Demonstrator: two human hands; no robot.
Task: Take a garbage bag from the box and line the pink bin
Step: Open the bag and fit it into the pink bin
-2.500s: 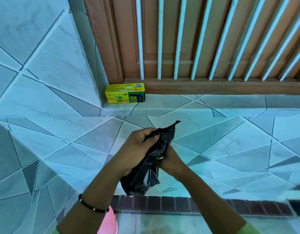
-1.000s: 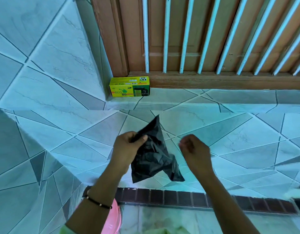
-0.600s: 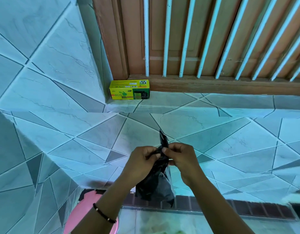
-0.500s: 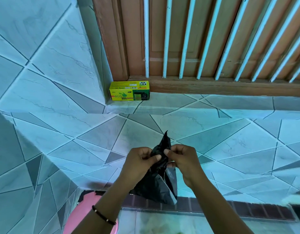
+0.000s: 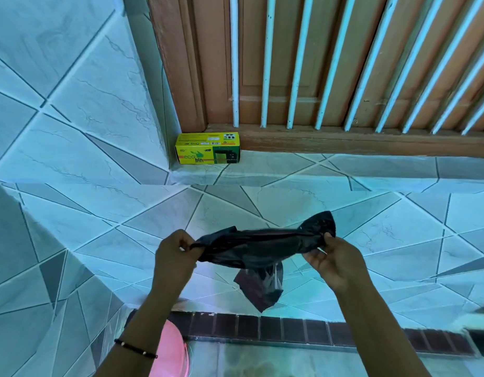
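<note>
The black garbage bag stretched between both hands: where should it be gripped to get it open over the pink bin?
Probably the garbage bag is best kept pinched at its two stretched ends, left hand and right hand coming from opposite sides. The top edge runs taut between them and the body hangs below, though the mouth isn't clearly visible.

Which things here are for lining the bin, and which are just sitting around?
For the job: black garbage bag, stretched between left hand and right hand; pink bin at bottom edge; yellow bag box on the ledge.

Just there: wooden door, white bars, tiled wall.
</note>
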